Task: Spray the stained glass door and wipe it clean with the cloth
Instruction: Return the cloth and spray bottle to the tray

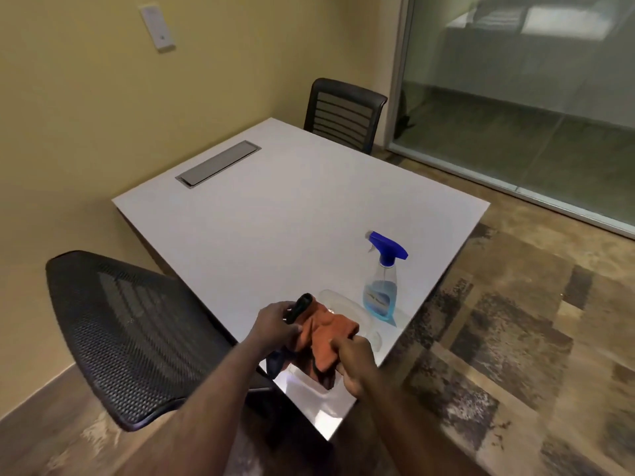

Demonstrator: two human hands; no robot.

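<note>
An orange cloth (326, 338) hangs between my two hands above the near corner of the white table (275, 214). My left hand (275, 326) pinches the cloth's left edge and also holds a small black object (298, 306). My right hand (354, 362) grips the cloth's right side. A clear spray bottle (381, 290) with blue liquid and a blue trigger head stands upright on the table, just right of the cloth. The glass door (522, 108) fills the far right wall, beyond the table.
A black mesh chair (130, 334) stands at my left, close to the table. A second dark chair (343, 115) sits at the far side. A clear plastic dish (343, 304) lies behind the cloth. A metal cable hatch (218, 163) is set in the tabletop.
</note>
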